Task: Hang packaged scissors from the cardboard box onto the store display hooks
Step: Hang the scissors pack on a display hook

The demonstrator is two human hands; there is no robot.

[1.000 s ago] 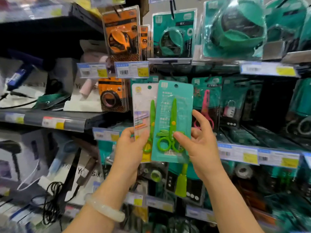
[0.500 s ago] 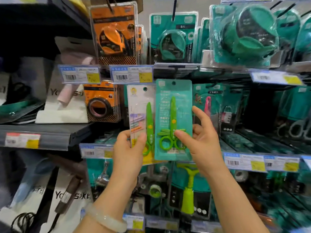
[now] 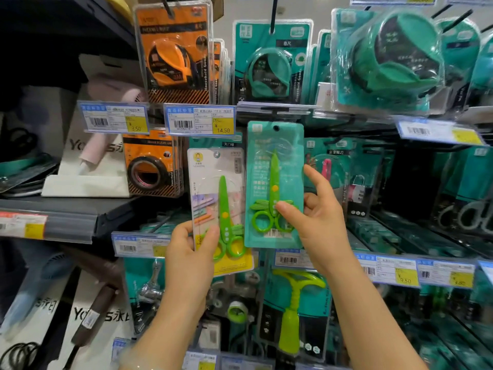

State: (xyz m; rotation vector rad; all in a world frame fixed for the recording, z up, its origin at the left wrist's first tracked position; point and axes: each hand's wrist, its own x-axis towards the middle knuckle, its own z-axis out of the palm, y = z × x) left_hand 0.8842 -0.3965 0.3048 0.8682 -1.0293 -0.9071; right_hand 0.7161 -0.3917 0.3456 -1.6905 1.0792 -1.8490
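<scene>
2 scissor packs have been raised nearer the hooks: white pack (image 3: pixel 217 198) pinched by left hand (image 3: pixel 190 259), teal pack (image 3: pixel 274 182) by right hand (image 3: pixel 318 222). Neither is hung yet; the teal pack's hole is judged nearly at hook level.

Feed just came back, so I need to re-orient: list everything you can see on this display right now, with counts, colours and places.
Teal-card pack of green plastic scissors: 1, held up at centre by the right hand.
White-and-yellow-card pack of green scissors: 1, left of the teal pack, held by the left hand.
Orange tape-measure pack: 1 in front, more behind, hung top left.
Teal tape-measure packs: several, hung along top centre and right.
Orange-card black tape roll: 1 in front, mid left.
Price labels: many, white, blue and yellow, on the rail fronts.
Green T-handled tool pack: 1, bottom centre.
Pink-scissors pack: 1, behind the right hand.
Left hand: pinches the white pack.
Right hand: pinches the teal pack.
</scene>
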